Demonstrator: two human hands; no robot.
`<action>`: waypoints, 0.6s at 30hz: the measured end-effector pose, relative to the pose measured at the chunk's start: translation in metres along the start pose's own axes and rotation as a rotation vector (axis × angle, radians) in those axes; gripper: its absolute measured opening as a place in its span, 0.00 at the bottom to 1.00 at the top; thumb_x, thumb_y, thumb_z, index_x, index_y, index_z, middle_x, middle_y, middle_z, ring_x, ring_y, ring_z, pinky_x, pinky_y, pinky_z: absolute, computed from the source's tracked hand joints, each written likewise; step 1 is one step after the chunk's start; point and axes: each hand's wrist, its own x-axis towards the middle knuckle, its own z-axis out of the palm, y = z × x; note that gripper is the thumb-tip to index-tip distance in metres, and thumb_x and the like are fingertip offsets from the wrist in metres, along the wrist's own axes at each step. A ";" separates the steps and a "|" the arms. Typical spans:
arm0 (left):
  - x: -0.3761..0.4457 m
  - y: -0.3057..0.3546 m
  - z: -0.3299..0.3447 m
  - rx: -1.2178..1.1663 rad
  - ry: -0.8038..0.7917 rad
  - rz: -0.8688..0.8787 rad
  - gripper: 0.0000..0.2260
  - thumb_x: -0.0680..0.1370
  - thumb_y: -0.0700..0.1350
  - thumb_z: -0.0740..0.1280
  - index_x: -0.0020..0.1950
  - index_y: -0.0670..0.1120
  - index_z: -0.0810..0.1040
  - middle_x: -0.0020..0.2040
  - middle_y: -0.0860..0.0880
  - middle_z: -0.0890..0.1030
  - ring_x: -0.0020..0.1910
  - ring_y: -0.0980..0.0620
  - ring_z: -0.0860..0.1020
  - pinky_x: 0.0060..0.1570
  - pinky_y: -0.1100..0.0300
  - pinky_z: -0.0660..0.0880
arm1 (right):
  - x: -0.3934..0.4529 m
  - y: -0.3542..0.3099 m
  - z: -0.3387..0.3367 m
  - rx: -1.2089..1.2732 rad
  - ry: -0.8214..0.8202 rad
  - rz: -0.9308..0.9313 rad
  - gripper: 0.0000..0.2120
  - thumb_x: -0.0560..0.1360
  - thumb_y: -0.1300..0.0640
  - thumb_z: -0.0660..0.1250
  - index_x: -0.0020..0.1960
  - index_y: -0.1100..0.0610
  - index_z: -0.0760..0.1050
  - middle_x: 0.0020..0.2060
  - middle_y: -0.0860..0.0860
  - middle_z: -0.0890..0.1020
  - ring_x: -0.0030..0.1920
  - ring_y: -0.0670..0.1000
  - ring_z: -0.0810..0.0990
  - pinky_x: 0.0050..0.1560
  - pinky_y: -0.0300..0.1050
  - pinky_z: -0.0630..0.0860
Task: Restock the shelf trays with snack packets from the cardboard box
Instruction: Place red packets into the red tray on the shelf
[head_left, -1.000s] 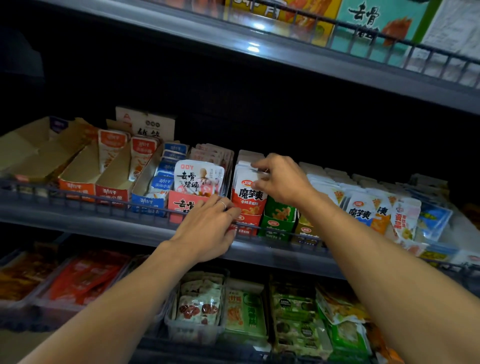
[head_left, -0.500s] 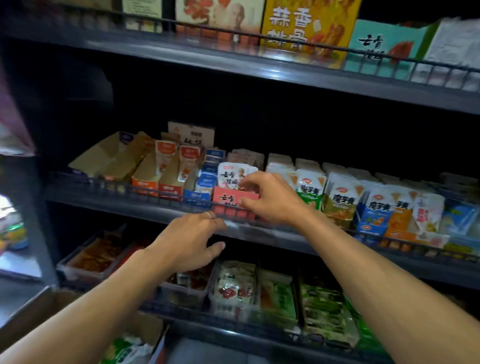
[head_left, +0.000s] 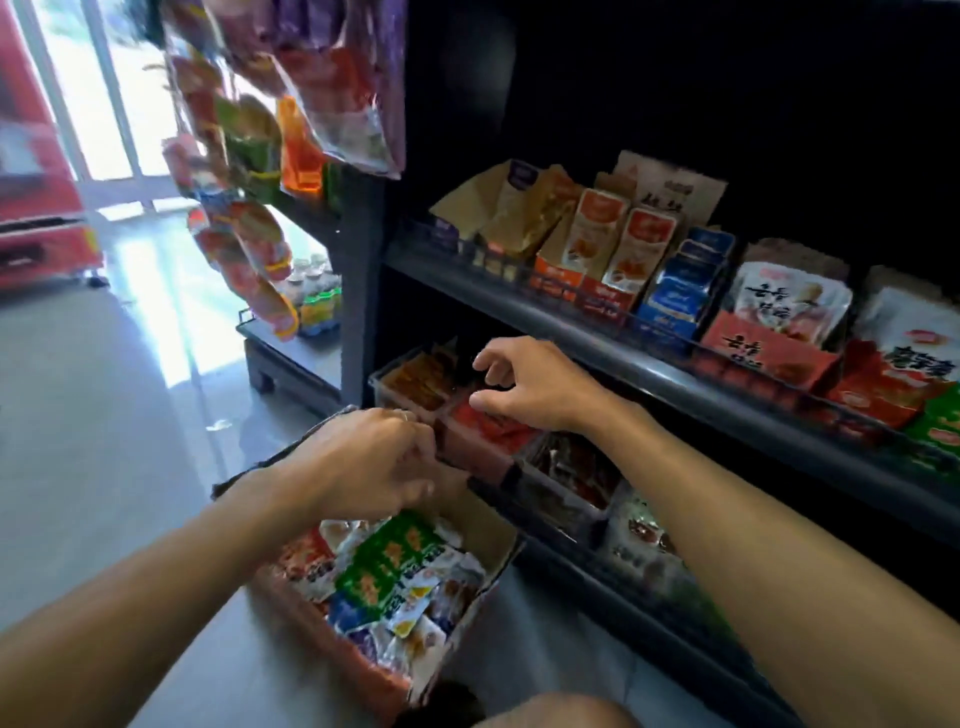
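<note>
While both hands hover empty, cardboard box (head_left: 483, 582) long axis running toward shelf (head_left: 623, 379)

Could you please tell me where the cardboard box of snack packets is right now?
In the head view, the cardboard box sits on the floor at lower centre, in front of the bottom shelf's trays, directly beneath the left hand.

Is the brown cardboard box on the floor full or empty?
Quite full. The open brown cardboard box holds a jumble of colourful snack packets, piled close to its rim.
</note>
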 end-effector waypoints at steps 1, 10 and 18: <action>-0.006 -0.013 0.009 0.001 -0.013 -0.023 0.12 0.72 0.61 0.63 0.49 0.57 0.75 0.46 0.59 0.74 0.49 0.55 0.76 0.47 0.58 0.74 | 0.011 -0.005 0.014 0.007 -0.023 -0.009 0.19 0.74 0.47 0.72 0.62 0.53 0.76 0.50 0.47 0.79 0.51 0.49 0.78 0.52 0.45 0.76; -0.044 -0.117 0.114 -0.049 -0.137 -0.204 0.15 0.72 0.60 0.64 0.53 0.55 0.80 0.48 0.55 0.79 0.50 0.50 0.79 0.45 0.53 0.77 | 0.095 -0.005 0.156 0.009 -0.283 -0.042 0.17 0.74 0.48 0.73 0.59 0.52 0.77 0.49 0.47 0.81 0.49 0.48 0.79 0.50 0.47 0.78; -0.069 -0.194 0.211 0.121 -0.083 -0.244 0.32 0.72 0.74 0.54 0.50 0.49 0.82 0.47 0.49 0.82 0.51 0.45 0.80 0.62 0.42 0.73 | 0.153 0.016 0.287 0.039 -0.494 -0.035 0.16 0.73 0.49 0.74 0.58 0.53 0.78 0.52 0.50 0.82 0.50 0.49 0.80 0.53 0.49 0.79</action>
